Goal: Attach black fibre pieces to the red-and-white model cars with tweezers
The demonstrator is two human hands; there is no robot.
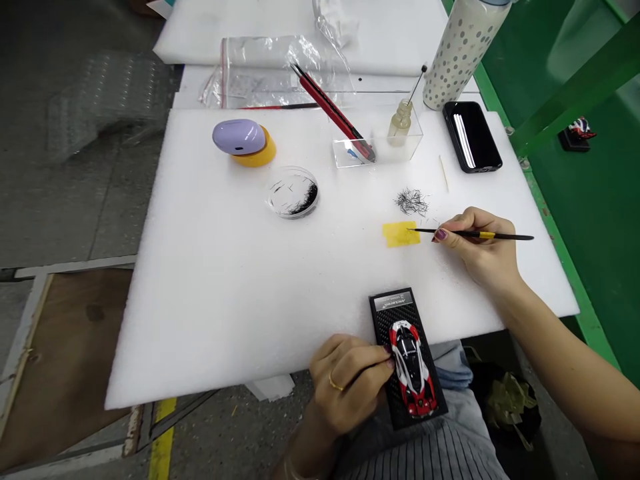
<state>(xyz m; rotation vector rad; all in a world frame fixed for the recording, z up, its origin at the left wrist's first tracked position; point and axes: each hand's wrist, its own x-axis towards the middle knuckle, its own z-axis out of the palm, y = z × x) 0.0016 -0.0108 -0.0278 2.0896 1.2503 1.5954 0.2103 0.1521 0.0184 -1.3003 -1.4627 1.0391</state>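
My right hand (483,247) pinches a thin black brush (510,236) with a yellow band, its tip touching a piece of yellow tape (395,235) on the white foam sheet. Just above the tape lies a heap of fine black strands (412,201). Near the front edge, my left hand (350,380) is closed on a model car (412,363) in red, white and black, fixed to a black display base (387,320) with a silver McLaren plate. The fingertips press against the car's left side. Part of the base is hidden by that hand.
A clear round dish (284,195) holds more black strands. Behind it sit a purple-and-yellow object (240,139), red tweezers (333,110) leaning in a clear box (370,150), a small glass bottle (400,123), a phone (474,137) and a dotted tumbler (463,57).
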